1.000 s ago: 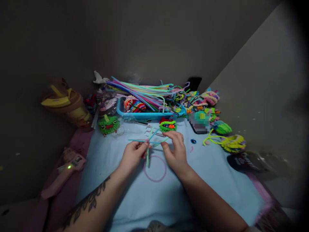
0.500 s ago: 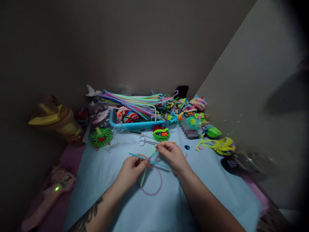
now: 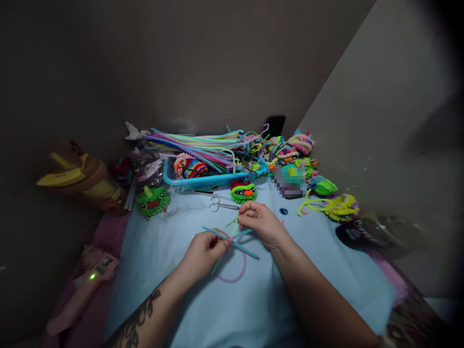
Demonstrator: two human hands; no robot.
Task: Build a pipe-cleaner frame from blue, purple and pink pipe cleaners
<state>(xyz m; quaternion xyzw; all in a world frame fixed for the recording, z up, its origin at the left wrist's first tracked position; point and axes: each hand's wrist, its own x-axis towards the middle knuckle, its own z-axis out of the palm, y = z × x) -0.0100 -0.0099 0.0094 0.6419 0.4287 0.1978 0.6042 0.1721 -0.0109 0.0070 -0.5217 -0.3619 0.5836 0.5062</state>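
My left hand (image 3: 203,251) pinches a bundle of crossed pipe cleaners between thumb and fingers. Blue pipe cleaners (image 3: 248,252) stick out on both sides, and a green pipe cleaner (image 3: 234,228) points up and down from the crossing. A pinkish-purple pipe cleaner (image 3: 234,280) curves in a loop below. My right hand (image 3: 263,224) has thumb and fingertips pressed together at the upper end of the green one. Small scissors (image 3: 214,204) lie just beyond the hands, beside a green fuzzy head (image 3: 243,192) with an orange beak.
A blue tray (image 3: 213,181) at the back carries many coloured pipe cleaners (image 3: 195,145). A green horned figure (image 3: 152,202) sits left. Finished fuzzy pieces and a yellow coil (image 3: 342,208) lie right, near a clear bottle (image 3: 384,232). A brown cup (image 3: 87,179) stands far left.
The view has shifted slightly. My right hand's fingertips have moved from the blue strand to the green one, whose upper end now shows bent beside them. The left hand keeps its pinch.
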